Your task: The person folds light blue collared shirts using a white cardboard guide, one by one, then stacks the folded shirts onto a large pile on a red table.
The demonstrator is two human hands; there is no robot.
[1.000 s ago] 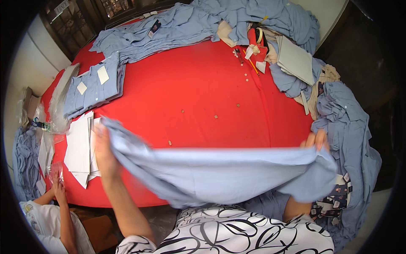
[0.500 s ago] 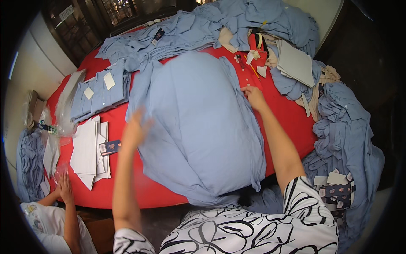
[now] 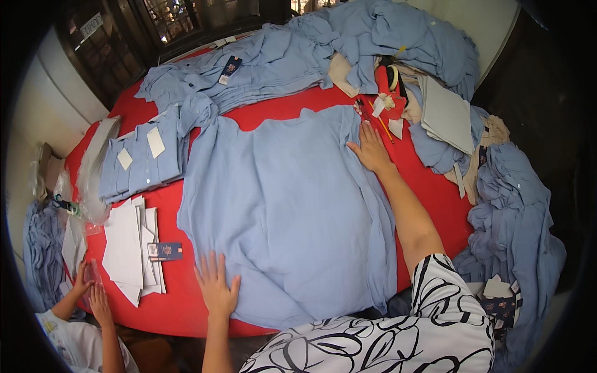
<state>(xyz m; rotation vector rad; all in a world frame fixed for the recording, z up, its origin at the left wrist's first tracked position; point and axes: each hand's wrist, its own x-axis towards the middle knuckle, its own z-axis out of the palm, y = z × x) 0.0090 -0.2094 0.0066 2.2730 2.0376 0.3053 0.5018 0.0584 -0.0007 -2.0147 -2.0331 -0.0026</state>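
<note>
A light blue shirt (image 3: 292,211) lies spread over the red tabletop in front of me, with soft wrinkles across it and its lower edge near my body. My left hand (image 3: 217,289) rests with fingers spread on the shirt's lower left edge. At the upper right, by the shirt's shoulder, my right hand (image 3: 371,147) lies flat with its fingers extended. Neither hand grips anything. To the left of the shirt, a dark blue tag (image 3: 165,251) lies beside a stack of white boards (image 3: 124,245).
Folded blue shirts (image 3: 146,149) with white cards sit at the left. Piled blue garments (image 3: 267,59) line the far side; more (image 3: 513,199) heap at the right. White sheets (image 3: 446,112), a tape roll (image 3: 392,76) and a pencil (image 3: 382,121) lie right. A co-worker's hands (image 3: 93,295) are lower left.
The shirt has settled flat from a billowed shape. My left hand has come down toward me onto its lower edge. My right hand has opened from a pinch and lies flat.
</note>
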